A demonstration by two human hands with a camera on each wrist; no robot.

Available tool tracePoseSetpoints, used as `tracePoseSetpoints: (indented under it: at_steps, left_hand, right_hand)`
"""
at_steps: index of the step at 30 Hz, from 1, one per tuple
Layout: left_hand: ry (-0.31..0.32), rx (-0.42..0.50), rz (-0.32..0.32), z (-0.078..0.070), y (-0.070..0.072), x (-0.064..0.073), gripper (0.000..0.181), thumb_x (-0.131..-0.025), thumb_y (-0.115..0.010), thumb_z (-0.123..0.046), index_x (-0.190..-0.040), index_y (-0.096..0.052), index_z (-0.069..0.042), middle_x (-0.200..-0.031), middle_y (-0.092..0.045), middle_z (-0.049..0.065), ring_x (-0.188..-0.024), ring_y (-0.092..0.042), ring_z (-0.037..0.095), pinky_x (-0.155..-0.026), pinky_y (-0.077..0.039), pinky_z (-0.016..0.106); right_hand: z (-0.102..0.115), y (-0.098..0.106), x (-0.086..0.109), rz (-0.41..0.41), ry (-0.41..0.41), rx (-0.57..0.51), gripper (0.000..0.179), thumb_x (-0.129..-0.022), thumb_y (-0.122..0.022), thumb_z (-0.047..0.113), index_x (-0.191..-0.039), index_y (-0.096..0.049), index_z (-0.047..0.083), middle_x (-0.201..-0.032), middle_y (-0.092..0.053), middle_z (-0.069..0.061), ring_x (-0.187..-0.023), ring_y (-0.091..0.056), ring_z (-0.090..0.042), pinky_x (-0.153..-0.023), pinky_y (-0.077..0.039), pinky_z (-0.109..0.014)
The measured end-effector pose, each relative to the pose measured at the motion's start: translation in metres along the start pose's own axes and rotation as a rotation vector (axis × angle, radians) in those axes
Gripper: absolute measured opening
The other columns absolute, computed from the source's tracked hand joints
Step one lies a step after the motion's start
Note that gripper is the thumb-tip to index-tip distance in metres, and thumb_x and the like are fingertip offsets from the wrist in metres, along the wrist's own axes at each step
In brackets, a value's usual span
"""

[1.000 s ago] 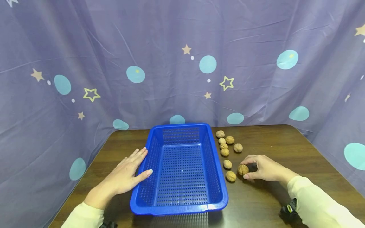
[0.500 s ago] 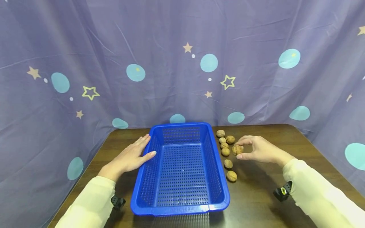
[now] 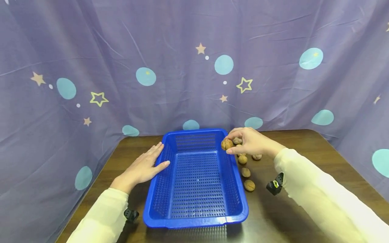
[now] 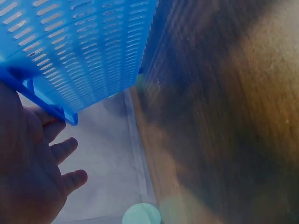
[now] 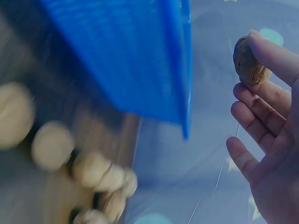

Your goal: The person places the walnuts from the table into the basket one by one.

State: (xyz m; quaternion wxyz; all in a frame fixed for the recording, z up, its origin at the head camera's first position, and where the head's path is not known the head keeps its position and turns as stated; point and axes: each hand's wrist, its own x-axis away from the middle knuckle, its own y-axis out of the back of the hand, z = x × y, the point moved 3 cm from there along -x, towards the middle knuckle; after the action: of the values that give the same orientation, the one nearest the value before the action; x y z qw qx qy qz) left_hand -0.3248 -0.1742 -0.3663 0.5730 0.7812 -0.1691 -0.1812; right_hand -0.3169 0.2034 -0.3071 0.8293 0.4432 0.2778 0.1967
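Head view: the right hand (image 3: 249, 141) pinches one walnut (image 3: 227, 144) between thumb and fingertips, by the far right corner of a blue basket (image 3: 194, 222). From where I stand, the basket's floor stretches leftward and nearer the person from that grip. Loose walnuts (image 3: 250, 185) lie on the table (image 3: 322, 155) below and nearside of it, a few half hidden by the fingers. Across the basket, left of the grip, the left hand (image 3: 143, 168) rests along the rim, fingers straight and relaxed.

Left wrist view: its fingers sit just under the rim, gripping nothing, apparently there to steady the basket.

Right wrist view: the pinch shows plainly, the other fingers loose; blurred walnuts lie lower. The step looks like a transfer into the basket; the next move would call for clearing the rim, then easing thumb from finger.
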Motion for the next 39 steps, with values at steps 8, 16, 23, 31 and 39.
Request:
tracePoseSetpoints:
  at_steps: [8,16,23,31,39]
  left_hand:
    - [0.010,-0.001,0.007,-0.007,0.001,0.005,0.085,-0.094,-0.040,-0.064,-0.154,-0.020,-0.008,-0.160,-0.015,0.007,-0.146,-0.013,0.030,-0.114,-0.017,0.053]
    - [0.016,0.043,-0.006,-0.002,-0.007,0.003,0.086,-0.093,-0.040,-0.066,-0.154,-0.020,-0.010,-0.160,-0.016,0.008,-0.146,-0.012,0.031,-0.113,-0.018,0.057]
    - [0.034,0.024,-0.029,-0.004,-0.005,0.006,0.085,-0.093,-0.039,-0.067,-0.154,-0.022,-0.011,-0.160,-0.017,0.006,-0.146,-0.011,0.032,-0.111,-0.014,0.061]
    - [0.028,0.005,-0.053,-0.006,0.003,0.008,0.083,-0.093,-0.040,-0.066,-0.153,-0.025,-0.009,-0.159,-0.020,0.007,-0.146,-0.014,0.032,-0.111,-0.015,0.062]
    - [0.026,0.027,-0.060,-0.005,-0.002,0.008,0.085,-0.092,-0.040,-0.068,-0.152,-0.026,-0.009,-0.159,-0.021,0.007,-0.145,-0.014,0.032,-0.111,-0.016,0.062]
  right_hand:
    - [0.033,-0.026,-0.056,0.057,0.020,0.001,0.043,-0.079,-0.077,0.046,-0.112,-0.072,0.020,-0.110,-0.065,0.011,-0.105,-0.060,-0.014,-0.092,-0.047,-0.035]
    - [0.037,-0.084,-0.095,0.112,-0.102,-0.118,0.043,-0.080,-0.076,0.047,-0.115,-0.071,0.021,-0.113,-0.065,0.009,-0.108,-0.059,-0.012,-0.094,-0.047,-0.033]
    - [0.029,-0.124,-0.107,0.190,-0.235,-0.165,0.047,-0.079,-0.077,0.045,-0.118,-0.070,0.018,-0.114,-0.067,0.006,-0.113,-0.059,-0.018,-0.096,-0.047,-0.036]
    - [0.029,-0.147,-0.119,0.226,-0.253,-0.041,0.035,-0.078,-0.080,0.040,-0.106,-0.075,0.020,-0.091,-0.071,0.014,-0.093,-0.064,-0.009,-0.088,-0.048,-0.029]
    - [0.018,-0.171,-0.115,0.262,-0.314,0.014,0.034,-0.076,-0.082,0.037,-0.103,-0.076,0.018,-0.085,-0.070,0.013,-0.087,-0.062,-0.007,-0.086,-0.049,-0.027]
